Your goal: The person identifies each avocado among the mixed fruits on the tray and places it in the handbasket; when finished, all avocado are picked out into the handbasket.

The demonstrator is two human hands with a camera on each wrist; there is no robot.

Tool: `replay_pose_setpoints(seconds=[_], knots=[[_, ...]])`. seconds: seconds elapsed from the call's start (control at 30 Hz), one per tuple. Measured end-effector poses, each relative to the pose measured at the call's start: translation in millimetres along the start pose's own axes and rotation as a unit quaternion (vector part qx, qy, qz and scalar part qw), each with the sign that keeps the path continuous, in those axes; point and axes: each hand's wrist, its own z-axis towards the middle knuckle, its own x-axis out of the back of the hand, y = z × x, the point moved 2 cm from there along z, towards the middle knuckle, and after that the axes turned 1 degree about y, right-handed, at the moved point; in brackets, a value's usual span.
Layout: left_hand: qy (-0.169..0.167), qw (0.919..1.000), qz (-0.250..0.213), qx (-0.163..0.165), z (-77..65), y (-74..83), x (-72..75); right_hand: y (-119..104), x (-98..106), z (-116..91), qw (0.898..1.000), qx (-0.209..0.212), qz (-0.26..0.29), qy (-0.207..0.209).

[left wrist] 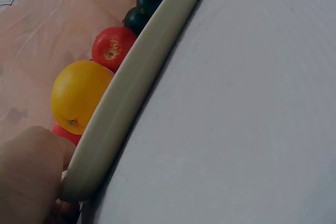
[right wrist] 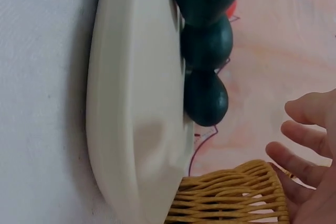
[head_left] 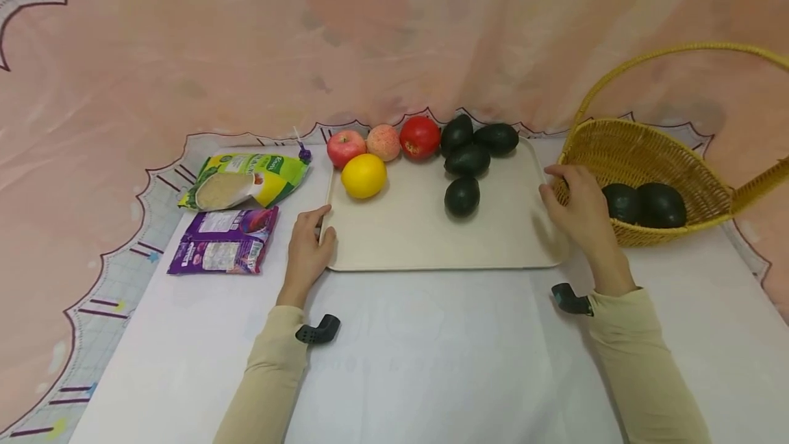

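Observation:
A cream tray [head_left: 394,242] lies on the white table, and my left hand [head_left: 308,249] grips its left edge near the front corner. In the left wrist view the thumb and fingers are partly hidden at the tray corner. My right hand [head_left: 582,207] hovers between the tray's right edge and a yellow wicker basket [head_left: 616,146]; its fingers are spread and hold nothing in the right wrist view. Several dark green avocados [head_left: 462,197] sit on the tray's right half. At its back left are an apple [head_left: 346,149], a peach [head_left: 383,142], a red round fruit [head_left: 420,138] and a yellow orange [head_left: 364,176].
Two dark avocados [head_left: 661,205] lie inside the basket, whose tall handle [head_left: 672,50] arches above it. Left of the tray lie a green and yellow bag [head_left: 277,173] and a purple packet [head_left: 224,242]. A patterned pink cloth [head_left: 370,40] hangs behind the table.

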Motion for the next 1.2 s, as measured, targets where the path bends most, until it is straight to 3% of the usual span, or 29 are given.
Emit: replay_pose_setpoints(seconds=[0.27, 0.47, 0.6, 0.7, 0.87, 1.2], knots=[[0.008, 0.9998, -0.015, -0.011, 1.8, 2.2, 1.6, -14.8, -12.7, 3.4, 1.0, 0.008, 0.023, -0.01], [0.001, 0.9999, 0.003, -0.015, 3.7, 1.4, 0.0, -20.3, -34.8, 5.0, 0.996, 0.014, 0.075, -0.047], [0.004, 0.9996, 0.0, -0.027, 7.9, 2.1, 0.1, -29.7, -51.6, 15.1, 0.992, -0.009, 0.1, -0.079], [0.004, 0.9997, 0.0, -0.024, 8.0, 1.1, 0.7, -36.4, -67.5, 20.2, 0.988, -0.026, 0.096, -0.12], [-0.003, 0.9999, 0.005, -0.016, 5.0, -1.6, -0.5, -45.2, -86.8, 18.7, 0.981, -0.016, 0.064, -0.184], [0.005, 0.9997, 0.007, -0.021, 4.0, -1.0, 3.3, -52.8, -93.3, 16.4, 0.969, -0.015, 0.087, -0.231]])
